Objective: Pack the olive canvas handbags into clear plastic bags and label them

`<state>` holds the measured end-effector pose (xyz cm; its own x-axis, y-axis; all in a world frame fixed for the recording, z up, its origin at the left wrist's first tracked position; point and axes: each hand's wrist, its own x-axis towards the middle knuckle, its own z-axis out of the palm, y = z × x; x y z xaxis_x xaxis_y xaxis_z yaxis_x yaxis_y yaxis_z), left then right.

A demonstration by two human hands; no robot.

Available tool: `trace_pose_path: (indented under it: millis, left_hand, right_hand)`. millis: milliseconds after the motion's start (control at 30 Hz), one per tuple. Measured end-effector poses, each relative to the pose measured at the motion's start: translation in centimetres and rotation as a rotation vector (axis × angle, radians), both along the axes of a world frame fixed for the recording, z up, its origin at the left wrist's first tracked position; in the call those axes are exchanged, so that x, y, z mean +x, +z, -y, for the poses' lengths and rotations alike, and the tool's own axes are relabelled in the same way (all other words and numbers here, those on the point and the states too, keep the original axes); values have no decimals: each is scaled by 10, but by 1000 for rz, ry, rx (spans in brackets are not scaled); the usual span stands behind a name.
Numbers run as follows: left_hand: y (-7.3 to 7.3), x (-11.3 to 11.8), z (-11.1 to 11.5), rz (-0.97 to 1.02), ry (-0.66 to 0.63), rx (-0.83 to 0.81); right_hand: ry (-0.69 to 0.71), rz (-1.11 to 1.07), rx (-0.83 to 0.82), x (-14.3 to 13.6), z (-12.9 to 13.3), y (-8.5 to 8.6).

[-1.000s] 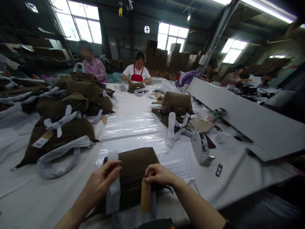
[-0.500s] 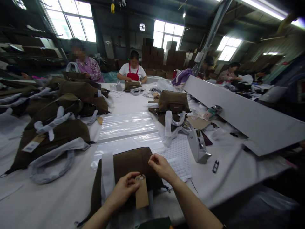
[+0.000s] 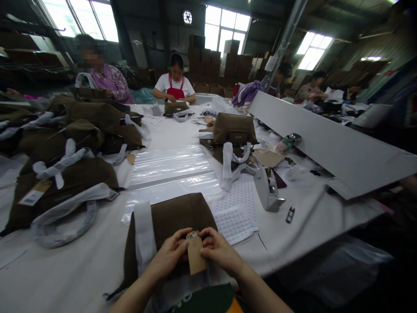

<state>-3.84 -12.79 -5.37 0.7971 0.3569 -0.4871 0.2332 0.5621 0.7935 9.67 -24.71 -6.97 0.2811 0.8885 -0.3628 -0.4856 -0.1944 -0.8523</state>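
Observation:
Both of my hands meet at a brown card hang tag [image 3: 196, 256] over an olive-brown handbag [image 3: 179, 213] at the table's near edge. My left hand [image 3: 171, 254] pinches the tag's upper left side. On its right side, my right hand [image 3: 220, 250] is closed with thumb and fingers. Something small shows at the tag's top end, too small to make out. A strip of white wrapping [image 3: 143, 234] runs over the bag's left part. The bag's lower side is hidden by my hands and forearms.
Clear plastic bags [image 3: 172, 174] lie beyond the handbag. To the right are printed sheets [image 3: 237, 219], a tape dispenser [image 3: 267, 189] and thread snips [image 3: 289, 214]. More handbags [image 3: 78, 174] are piled at left; another stack [image 3: 234, 130] stands ahead. A co-worker [image 3: 176, 84] sits across the table.
My right hand has come down and left from above the bag's right side to the tag. My left hand stays on the tag. The whole view has shifted slightly.

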Motion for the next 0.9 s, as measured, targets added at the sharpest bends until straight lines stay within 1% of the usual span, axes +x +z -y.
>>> trace_pose_path:
  millis: [100, 167, 233, 300, 433, 500, 533, 633, 667, 700, 767, 800, 833, 867, 900]
  left_hand:
    - [7, -3, -3, -19, 23, 56]
    - [9, -4, -5, -42, 65, 132]
    - [7, -3, -6, -50, 81, 191]
    - [5, 0, -6, -45, 54, 237]
    - [0, 8, -5, -36, -2, 297]
    - [-1, 10, -6, -41, 8, 299]
    - [-2, 11, -6, -43, 16, 297]
    - [-4, 13, -8, -48, 26, 288]
    - [-5, 14, -8, -46, 26, 286]
    - [-5, 14, -8, -43, 25, 283]
    - [-5, 13, -8, -30, 37, 284]
    - [-3, 12, -7, -26, 53, 291]
    - [-1, 10, -7, -31, 68, 296]
    - [1, 6, -6, -45, 76, 288]
    - [4, 2, -5, -67, 83, 255]
  right_hand:
    - [-170, -518, 50, -3, 2, -4]
    - [-217, -735, 94, -8, 3, -9]
    - [-190, -811, 141, -13, 3, -16]
    - [-185, -816, 159, -19, 2, -22]
    - [-292, -742, 106, -25, 1, -25]
    - [-318, -628, 46, -23, 1, -22]
    - [-337, -524, 22, -21, 1, -21]
    - [-419, -53, -30, -12, 0, -15]
    - [-425, 94, -54, -8, -2, -13]
    - [-403, 206, -87, -5, -3, -12]
    - [-339, 358, -137, -2, -4, -9]
    - [-327, 456, -125, -1, -3, -7]
    - [-324, 596, -66, -2, -1, -5]
    - [-316, 780, 43, -2, 2, -3]
    - [-285, 988, 192, -3, 6, -1]
